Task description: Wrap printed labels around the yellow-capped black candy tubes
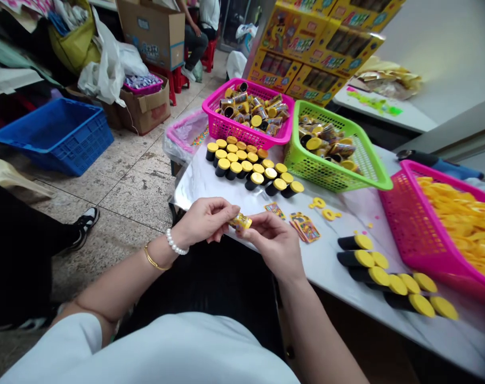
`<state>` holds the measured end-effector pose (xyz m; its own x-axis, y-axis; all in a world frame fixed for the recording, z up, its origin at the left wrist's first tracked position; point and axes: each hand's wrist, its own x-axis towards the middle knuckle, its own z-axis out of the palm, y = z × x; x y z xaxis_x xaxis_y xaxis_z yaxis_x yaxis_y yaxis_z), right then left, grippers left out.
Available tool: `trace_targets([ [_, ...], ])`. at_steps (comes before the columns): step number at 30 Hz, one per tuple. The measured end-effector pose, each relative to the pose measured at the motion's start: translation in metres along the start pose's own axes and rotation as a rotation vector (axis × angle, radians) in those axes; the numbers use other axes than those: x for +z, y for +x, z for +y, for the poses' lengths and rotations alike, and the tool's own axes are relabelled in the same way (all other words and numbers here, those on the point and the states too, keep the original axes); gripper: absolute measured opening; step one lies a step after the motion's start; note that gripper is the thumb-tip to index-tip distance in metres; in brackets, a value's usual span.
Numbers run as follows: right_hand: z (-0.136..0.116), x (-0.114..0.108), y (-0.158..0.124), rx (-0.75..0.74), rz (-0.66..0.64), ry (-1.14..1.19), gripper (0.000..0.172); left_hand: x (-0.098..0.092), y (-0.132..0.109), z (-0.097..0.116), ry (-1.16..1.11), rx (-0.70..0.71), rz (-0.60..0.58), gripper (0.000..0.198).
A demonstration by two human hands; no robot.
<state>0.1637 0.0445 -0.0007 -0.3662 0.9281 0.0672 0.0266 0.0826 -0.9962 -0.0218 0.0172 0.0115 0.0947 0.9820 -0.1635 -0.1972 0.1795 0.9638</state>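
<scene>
Between my two hands, over the table's front edge, is a small tube with a yellow cap and a printed wrap [241,221]. My left hand [208,217] pinches one end of it with thumb and fingers. On its yellow end, the fingers of my right hand [276,242] are closed too. Just beyond stand several black tubes with yellow caps [246,166] in rows. Right of my hands lie a stack of printed cards [305,228], a single card [275,210] and two yellow plastic pieces [324,208]. More black tubes with yellow caps [380,276] lie on their sides at the right.
Behind the rows are a pink basket [246,137] and a green basket [338,181] of wrapped tubes. A pink basket [420,234] of yellow parts stands right. Yellow boxes [298,58] are stacked behind. A blue crate [62,141] and another person's shoe [85,226] are on the left.
</scene>
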Motion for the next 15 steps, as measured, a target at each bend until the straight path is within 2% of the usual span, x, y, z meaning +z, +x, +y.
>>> trace_targets([
  [2,-0.004,-0.003,0.0,-0.078,-0.054,-0.023,0.034,-0.001,0.001,-0.001,-0.011,-0.055,-0.035,0.049],
  [4,-0.008,-0.005,0.0,-0.202,-0.072,-0.091,0.028,-0.002,0.002,-0.003,-0.079,-0.097,-0.103,0.055],
  [7,-0.01,-0.005,-0.002,-0.372,0.038,-0.176,0.012,-0.003,0.001,-0.005,-0.209,-0.107,-0.191,0.057],
  [10,-0.006,-0.002,-0.007,-0.472,0.165,-0.192,0.012,-0.002,-0.003,-0.007,-0.218,-0.094,-0.137,0.054],
  [13,-0.001,0.0,-0.011,-0.438,0.184,-0.145,0.011,0.002,-0.005,-0.008,-0.248,-0.085,-0.068,0.055],
  [15,0.001,0.001,-0.013,-0.346,0.155,-0.071,0.01,0.003,-0.005,-0.009,-0.342,-0.084,-0.088,0.053],
])
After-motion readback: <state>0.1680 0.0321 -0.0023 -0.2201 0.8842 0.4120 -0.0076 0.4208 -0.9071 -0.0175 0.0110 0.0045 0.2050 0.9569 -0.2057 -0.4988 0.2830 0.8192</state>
